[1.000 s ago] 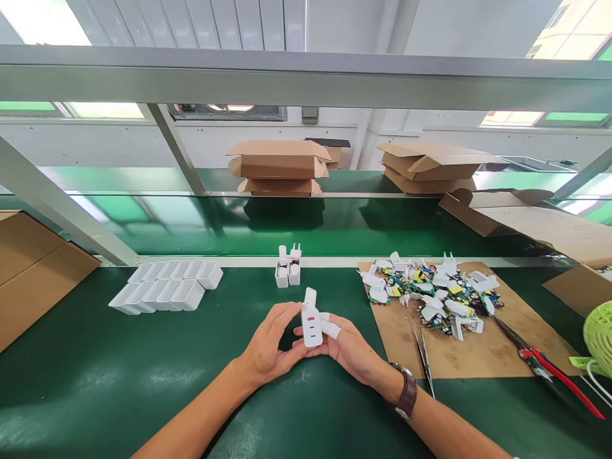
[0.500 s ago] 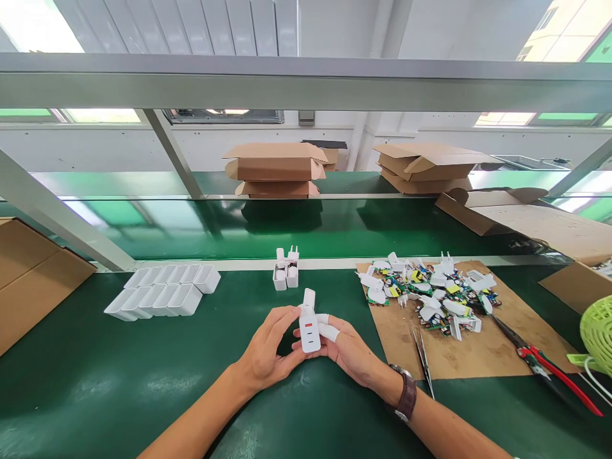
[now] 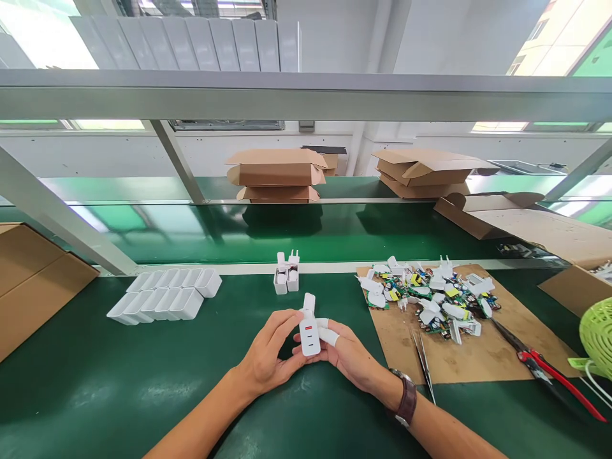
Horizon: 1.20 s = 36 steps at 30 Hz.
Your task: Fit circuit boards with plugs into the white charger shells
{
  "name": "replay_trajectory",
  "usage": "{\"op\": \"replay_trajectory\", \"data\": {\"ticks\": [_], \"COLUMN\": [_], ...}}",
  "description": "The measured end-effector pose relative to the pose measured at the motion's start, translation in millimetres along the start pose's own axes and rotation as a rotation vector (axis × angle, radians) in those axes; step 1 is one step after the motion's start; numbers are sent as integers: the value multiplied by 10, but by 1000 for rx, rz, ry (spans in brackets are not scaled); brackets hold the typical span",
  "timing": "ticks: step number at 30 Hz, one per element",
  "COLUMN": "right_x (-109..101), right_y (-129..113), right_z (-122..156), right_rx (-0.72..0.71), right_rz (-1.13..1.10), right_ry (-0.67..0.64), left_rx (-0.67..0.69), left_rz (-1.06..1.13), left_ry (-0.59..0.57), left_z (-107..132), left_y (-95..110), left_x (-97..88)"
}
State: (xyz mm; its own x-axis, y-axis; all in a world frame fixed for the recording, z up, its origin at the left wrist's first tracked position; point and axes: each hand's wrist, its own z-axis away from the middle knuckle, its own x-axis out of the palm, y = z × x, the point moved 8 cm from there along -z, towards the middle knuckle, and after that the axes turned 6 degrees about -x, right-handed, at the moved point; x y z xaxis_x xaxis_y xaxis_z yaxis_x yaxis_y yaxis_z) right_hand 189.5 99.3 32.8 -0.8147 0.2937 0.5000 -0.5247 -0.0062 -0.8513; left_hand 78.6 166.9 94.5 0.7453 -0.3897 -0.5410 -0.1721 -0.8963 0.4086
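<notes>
Glossy green worktop | grey crossbeam | white wall | bright windows

Casings lie left of the held charger, circuit boards on cardboard to its right.

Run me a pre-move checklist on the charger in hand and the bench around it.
1. White charger supported by left hand and right hand: ok.
2. Port face in view: ok, red port and two dark slots showing.
3. Small white piece at its far end fully seated: cannot tell, fingers partly cover the joint.
4. White finger covers on right hand: ok.
5. Tweezers fully on the cardboard sheet: not ok, they overhang its near edge.
6. White housings lined up in two rows: ok.
</notes>
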Motion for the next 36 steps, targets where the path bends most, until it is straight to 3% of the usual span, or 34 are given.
{"op": "replay_trajectory", "data": {"ticks": [13,18,23,26,29,33,36], "right_x": [10,-12,-62,-171,-235,-283,-456], "right_y": [37,60,-72,-308,-580,-947,-1144], "right_z": [-5,-21,-46,-27,43,257,547], "right_rx": [-3,-34,-146,-293,-409,-515,-552], "right_rz": [-21,86,506,881,1085,1248,1460], "right_ry": [-14,-30,-69,32,127,118,60], "left_rx": [26,-6,-41,-37,-50,-105,-113], "left_rz": [-31,-51,-64,-81,-83,-70,-62], "left_ry": [8,-51,-89,-73,-128,-199,-195], "left_z": [-34,0,29,24,34,48,31], "left_y": [72,2,-123,-167,-204,-244,-228], "left_x": [-52,3,35,15,61,137,154]}}
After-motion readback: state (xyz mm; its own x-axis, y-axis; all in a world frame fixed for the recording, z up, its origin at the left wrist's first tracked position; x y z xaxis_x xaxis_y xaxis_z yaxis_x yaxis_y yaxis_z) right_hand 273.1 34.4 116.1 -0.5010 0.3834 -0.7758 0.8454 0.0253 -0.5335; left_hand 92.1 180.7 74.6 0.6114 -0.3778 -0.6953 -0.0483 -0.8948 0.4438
